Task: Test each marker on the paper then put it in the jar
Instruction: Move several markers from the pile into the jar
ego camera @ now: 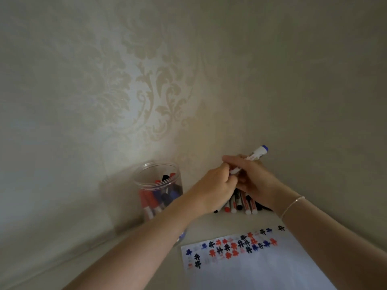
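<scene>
Head view, near edge first: white paper [261, 273] lies flat on the tabletop [211, 229], its far strip covered with small hash-like test marks in black, red and blue. Both forearms reach forward over it; a thin bracelet [293, 206] sits on the right wrist. Further back, a pile of markers [244, 204] lies on the tabletop against the wall, caps black and red, partly hidden under the hands. Above the pile, right hand [255, 181] grips a white marker [256, 153] with a blue end, tilted up to the right. Left hand [215, 185] has fingers curled at the marker's lower end, pinching it there; cap on or off, cannot tell. Left of the hands, clear jar [159, 191] stands upright, open-topped, holding several red, blue and black markers. Behind everything, patterned beige wallpaper [146, 91].
</scene>
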A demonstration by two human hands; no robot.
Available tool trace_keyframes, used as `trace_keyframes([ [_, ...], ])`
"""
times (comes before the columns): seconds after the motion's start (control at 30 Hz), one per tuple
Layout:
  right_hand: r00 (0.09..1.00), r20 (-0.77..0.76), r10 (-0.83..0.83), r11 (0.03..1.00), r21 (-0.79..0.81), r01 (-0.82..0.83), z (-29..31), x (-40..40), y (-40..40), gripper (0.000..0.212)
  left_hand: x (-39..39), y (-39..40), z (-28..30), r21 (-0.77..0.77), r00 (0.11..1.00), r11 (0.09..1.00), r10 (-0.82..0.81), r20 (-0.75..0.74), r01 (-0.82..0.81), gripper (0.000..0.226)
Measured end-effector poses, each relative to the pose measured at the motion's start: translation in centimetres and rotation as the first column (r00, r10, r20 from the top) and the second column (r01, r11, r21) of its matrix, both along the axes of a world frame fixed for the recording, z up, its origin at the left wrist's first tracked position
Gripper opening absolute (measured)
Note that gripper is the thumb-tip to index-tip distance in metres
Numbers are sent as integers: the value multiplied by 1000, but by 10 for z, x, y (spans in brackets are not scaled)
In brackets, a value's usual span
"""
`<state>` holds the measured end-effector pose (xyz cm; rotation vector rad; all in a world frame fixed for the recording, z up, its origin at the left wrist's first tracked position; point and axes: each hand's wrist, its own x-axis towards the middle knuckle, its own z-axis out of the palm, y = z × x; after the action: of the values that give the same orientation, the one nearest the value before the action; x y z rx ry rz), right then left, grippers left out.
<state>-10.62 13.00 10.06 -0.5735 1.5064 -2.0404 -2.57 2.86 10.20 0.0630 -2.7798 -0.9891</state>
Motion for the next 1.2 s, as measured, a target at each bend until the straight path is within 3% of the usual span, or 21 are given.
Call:
trace_keyframes([
  [0.1,988,-98,122,988,102,-112,-1,-3,9,26,1,1,-8,47,999,998,-47,-18,48,37],
  [0.17,983,-130,129,987,114,-115,-4,-5,13,23,-1,3,-15,123,994,989,-75,-84,85,26],
  [0.3,981,-141,134,989,75,-125,-8,-9,24,23,-2,13,-23,473,989,870,-103,-105,141,13],
  [0.37,973,-172,155,986,94,-140,-10,-11,33,22,0,16,-26,540,989,829,-138,-62,149,13],
  [0.43,977,-206,62,994,100,-42,-13,-12,40,24,-4,15,-35,405,992,907,-122,-15,117,22],
  [0.5,949,-256,-184,976,66,207,-17,-15,48,23,-8,11,-52,107,998,994,-32,45,27,36],
  [0.57,878,-261,-402,905,36,425,-22,-21,56,19,-9,4,-74,-197,1000,980,-15,25,20,37],
  [0.63,847,-223,-483,861,56,506,-31,-27,63,18,-7,1,-94,-351,998,935,-64,-14,55,39],
  [0.73,860,-125,-495,856,101,507,-49,-30,69,24,-7,0,-117,-368,995,929,-73,-62,46,43],
  [0.83,879,-34,-475,872,117,476,-64,-29,73,20,-12,-5,-130,-391,974,918,-25,-224,-66,38],
  [0.93,904,-102,-416,876,224,428,-79,-29,77,19,-8,5,-129,-435,945,900,-116,-307,-31,34],
  [1.07,911,-121,-393,854,321,411,-97,-27,83,24,5,33,-129,-328,971,919,-236,-20,217,56],
  [1.2,879,-255,-403,784,400,475,-108,-25,86,29,4,37,-131,-386,962,882,-232,141,269,74],
])
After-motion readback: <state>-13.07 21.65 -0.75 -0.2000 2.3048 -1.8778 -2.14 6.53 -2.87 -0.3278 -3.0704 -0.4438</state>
